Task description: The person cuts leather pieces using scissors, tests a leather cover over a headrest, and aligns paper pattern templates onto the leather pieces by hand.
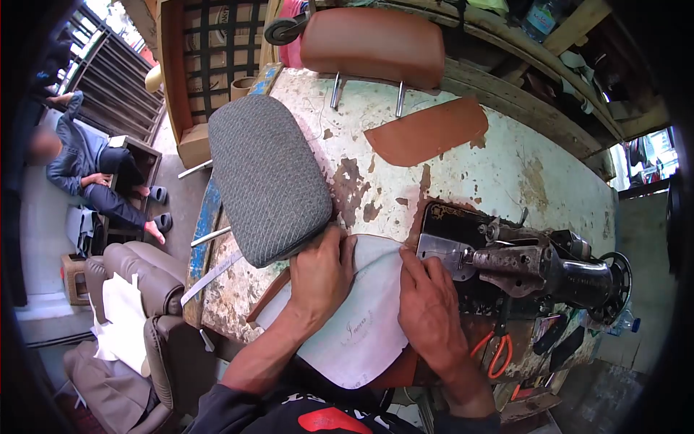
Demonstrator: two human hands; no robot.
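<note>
A piece of upholstery leather lies pale backing up at the table's front edge, with handwriting on it and brown showing along its borders. My left hand is closed on its far left edge, fingers curled beside the grey fabric headrest. My right hand grips the right edge, fingertips together near the sewing machine's plate; the thumb is hidden. The black sewing machine stands just right of this hand. The headrest lies tilted on the table, its metal posts pointing left.
A brown headrest and a cut brown leather piece lie at the back of the worn table. Orange-handled scissors sit at the front right. A ruler juts over the left edge. A person sits at far left, behind brown seats.
</note>
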